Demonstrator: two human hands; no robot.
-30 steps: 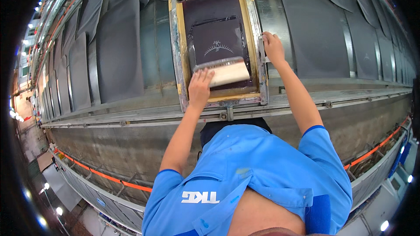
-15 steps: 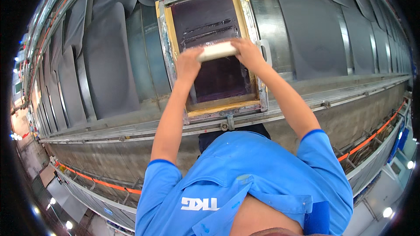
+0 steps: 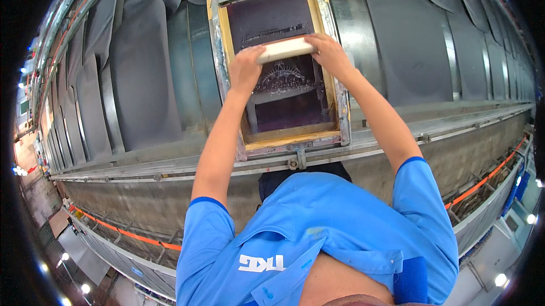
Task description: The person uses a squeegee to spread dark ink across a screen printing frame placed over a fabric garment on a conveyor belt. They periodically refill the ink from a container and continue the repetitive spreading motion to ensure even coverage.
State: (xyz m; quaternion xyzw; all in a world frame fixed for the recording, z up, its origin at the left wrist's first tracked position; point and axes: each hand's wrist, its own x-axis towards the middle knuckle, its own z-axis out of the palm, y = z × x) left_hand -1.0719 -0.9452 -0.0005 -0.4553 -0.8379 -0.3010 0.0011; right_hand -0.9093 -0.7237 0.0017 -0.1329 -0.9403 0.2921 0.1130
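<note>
- Left hand [image 3: 246, 69]: clamped on the left end of the pale squeegee [image 3: 287, 49].
- Right hand [image 3: 331, 56]: clamped on the right end, apart from the left hand.
- Squeegee: crosswise over the dark screen [image 3: 269, 14], inside the frame [image 3: 217, 39], just beyond the white pattern [image 3: 281, 72].

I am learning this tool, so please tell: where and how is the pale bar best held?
Probably hold the pale bar by its two ends, one hand each, coming from the near side. It is long and lies roughly crosswise within the frame, so gripping both ends should keep it steady. The left hand and right hand hold it that way.
</note>
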